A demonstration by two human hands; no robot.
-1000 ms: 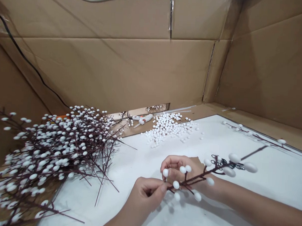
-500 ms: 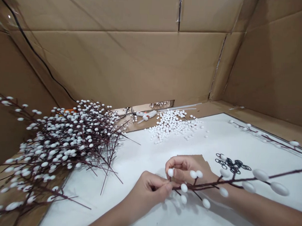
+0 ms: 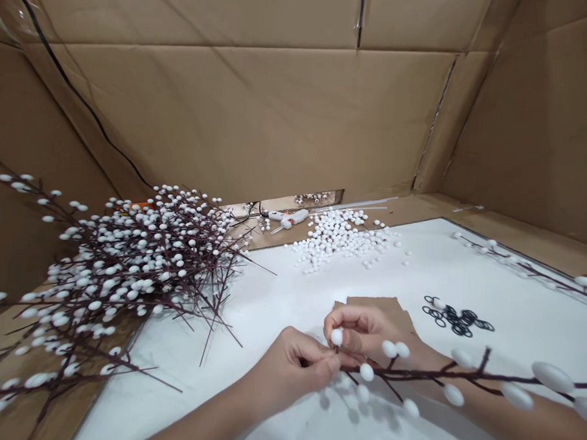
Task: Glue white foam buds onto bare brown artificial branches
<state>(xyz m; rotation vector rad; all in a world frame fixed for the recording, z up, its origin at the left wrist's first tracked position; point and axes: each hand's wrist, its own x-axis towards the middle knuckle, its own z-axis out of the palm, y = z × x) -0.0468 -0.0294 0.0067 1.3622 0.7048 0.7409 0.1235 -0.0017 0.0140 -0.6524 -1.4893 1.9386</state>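
left hand [image 3: 294, 369] pinched, right hand [image 3: 374, 327] curled just beside it, forearms [image 3: 217, 405] angled inward

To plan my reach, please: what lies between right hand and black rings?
The head view shows a brown cardboard piece, then bare white board.

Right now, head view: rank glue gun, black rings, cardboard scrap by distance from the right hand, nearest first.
From the right hand:
1. Cardboard scrap: right at it, partly hidden behind it.
2. Black rings: off to its right.
3. Glue gun: far back, to its left.
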